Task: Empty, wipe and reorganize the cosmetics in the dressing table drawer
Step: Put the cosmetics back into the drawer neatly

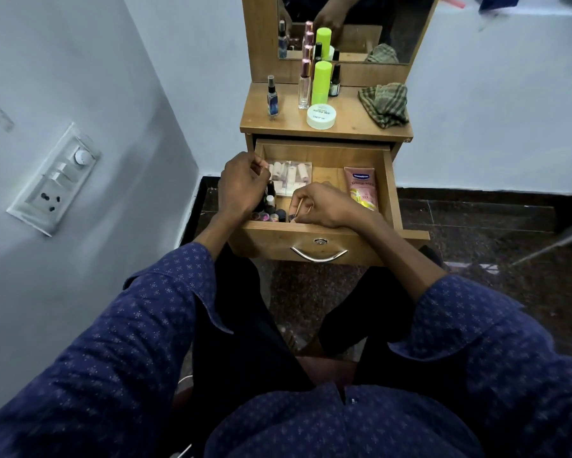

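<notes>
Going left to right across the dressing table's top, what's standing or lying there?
Dark spray bottle → clear perfume bottle with rose-gold cap → white nail polish remover tub → small dark nail polish bottle → checked cloth.

the wooden dressing table is standing against the pale wall, its top carrying a small dark spray bottle at the left, a tall clear bottle with a pink cap, a bright green bottle just beside it, a small dark bottle behind, a round white jar sitting near the front edge, and a crumpled checked cloth lying at the right. the drawer below is standing pulled out, holding a clear packet of white pieces at the back left, a cluster of little bottles along the left side, and a pink tube lying at the right.
</notes>
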